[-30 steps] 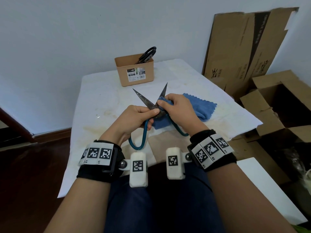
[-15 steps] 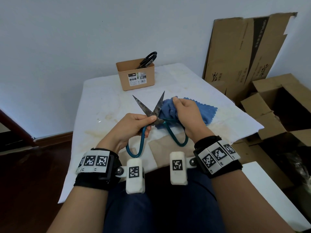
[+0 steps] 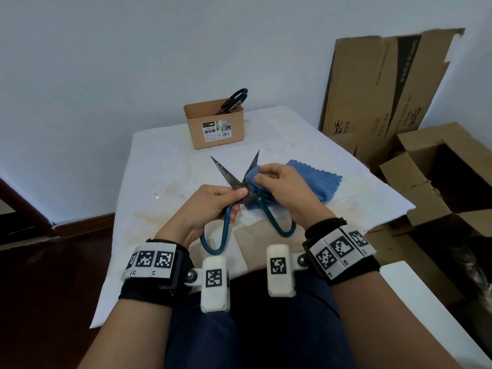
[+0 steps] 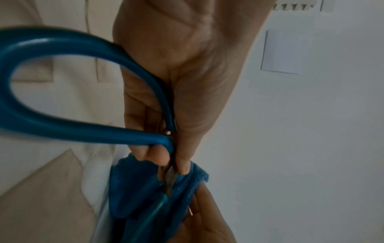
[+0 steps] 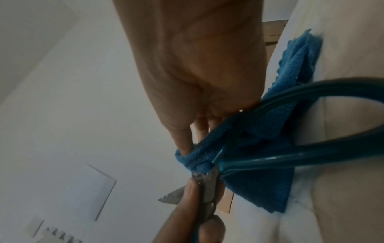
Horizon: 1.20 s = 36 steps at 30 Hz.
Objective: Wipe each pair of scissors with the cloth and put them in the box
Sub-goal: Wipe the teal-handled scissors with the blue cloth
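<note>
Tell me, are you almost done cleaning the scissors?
Partly. Done: black scissors already stand in the box. In hand: the left hand grips the open blue scissors near the pivot, while the right hand pinches the cloth around one blade. Left: finish wiping, then put this pair in the box. No other scissors show on the table.

A small table draped in a stained white cloth cover (image 3: 165, 166) is filling the middle of the head view, its far edge lying near the pale wall. A tan rectangular plastic box with a printed label (image 3: 214, 129) is standing on it at upper centre, with black-handled scissors (image 3: 234, 101) sticking out of its top. A blue cloth with a zigzag edge (image 3: 316, 179) is lying partly on the cover right of centre, one end being lifted off it.
</note>
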### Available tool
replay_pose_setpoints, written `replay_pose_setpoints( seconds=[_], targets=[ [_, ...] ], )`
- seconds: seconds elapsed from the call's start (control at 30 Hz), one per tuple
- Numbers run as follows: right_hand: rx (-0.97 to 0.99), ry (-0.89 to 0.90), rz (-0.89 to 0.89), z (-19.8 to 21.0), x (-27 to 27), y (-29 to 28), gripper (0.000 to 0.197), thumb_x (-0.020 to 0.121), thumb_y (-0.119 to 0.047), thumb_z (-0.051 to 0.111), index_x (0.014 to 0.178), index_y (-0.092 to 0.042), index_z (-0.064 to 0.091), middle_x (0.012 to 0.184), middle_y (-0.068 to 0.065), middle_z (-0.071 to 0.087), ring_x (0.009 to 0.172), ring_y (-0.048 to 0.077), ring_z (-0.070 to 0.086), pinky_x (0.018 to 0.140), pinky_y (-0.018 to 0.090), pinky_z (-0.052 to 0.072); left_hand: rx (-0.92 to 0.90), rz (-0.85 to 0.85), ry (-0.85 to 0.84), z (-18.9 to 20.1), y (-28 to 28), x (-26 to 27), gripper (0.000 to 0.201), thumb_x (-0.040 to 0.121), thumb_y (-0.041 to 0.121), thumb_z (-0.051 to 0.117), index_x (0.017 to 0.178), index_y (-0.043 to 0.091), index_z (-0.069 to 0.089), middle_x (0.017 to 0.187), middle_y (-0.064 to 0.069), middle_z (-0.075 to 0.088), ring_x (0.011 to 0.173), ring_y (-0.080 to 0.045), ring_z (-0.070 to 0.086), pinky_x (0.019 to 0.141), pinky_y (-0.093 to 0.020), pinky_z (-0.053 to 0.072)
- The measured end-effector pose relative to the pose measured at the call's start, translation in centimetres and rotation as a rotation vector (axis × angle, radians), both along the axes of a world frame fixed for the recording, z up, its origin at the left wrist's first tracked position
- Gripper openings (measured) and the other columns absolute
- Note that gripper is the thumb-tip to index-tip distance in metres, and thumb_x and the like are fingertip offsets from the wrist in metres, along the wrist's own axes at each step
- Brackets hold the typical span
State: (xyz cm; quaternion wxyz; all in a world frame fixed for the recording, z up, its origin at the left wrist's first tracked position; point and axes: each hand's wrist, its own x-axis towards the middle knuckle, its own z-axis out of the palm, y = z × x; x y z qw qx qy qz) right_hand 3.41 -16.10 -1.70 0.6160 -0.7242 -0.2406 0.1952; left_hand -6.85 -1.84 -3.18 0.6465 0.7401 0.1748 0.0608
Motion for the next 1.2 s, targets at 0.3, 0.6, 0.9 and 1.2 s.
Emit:
replay_pose_setpoints(
  seconds=[0.3,0.6,0.9,1.2],
  targets=[
    [0.008,0.041,0.048,0.4,0.0,-0.3,0.027,0.1,-0.008,0.044,0.107,0.002,0.067,0.097,0.014,0.071,0.08,0.017,0.07,0.063,0.022,0.057,0.006,-0.006,-0.001,0.1,0.0,0.1,0.033,0.092,0.03,0.069,0.07,0.006,0.066,0.06,-0.008,0.058,0.051,-0.015,0.051,0.062,-0.025,0.049],
    [0.07,0.038,0.057,0.7,-0.6,-0.5,0.015,0.1,-0.008,0.05,0.095,-0.006,0.064,0.077,-0.001,0.066,0.058,-0.001,0.065,0.052,0.012,0.048,0.016,-0.008,-0.005,0.2,-0.1,0.0,0.035,0.093,0.03,0.068,0.065,0.009,0.066,0.059,-0.006,0.059,0.051,-0.014,0.051,0.062,-0.024,0.049],
    [0.109,0.04,0.033,0.3,-0.5,-0.1,0.016,0.094,-0.011,0.062,0.106,-0.001,0.066,0.088,0.008,0.071,0.068,0.003,0.067,0.06,0.014,0.051,0.023,-0.016,-0.015,0.6,-0.5,0.0,0.032,0.093,0.028,0.068,0.068,0.007,0.066,0.059,-0.005,0.059,0.05,-0.014,0.051,0.059,-0.022,0.049],
    [0.086,-0.099,-0.047,-0.4,-0.2,0.5,0.009,0.089,-0.017,0.069,0.088,-0.009,0.064,0.089,0.018,0.071,0.078,0.02,0.067,0.074,0.035,0.056,0.064,-0.042,-0.022,1.1,-0.7,-0.3,0.032,0.094,0.026,0.067,0.074,0.001,0.066,0.059,-0.005,0.059,0.05,-0.014,0.053,0.059,-0.022,0.05]
  ],
)
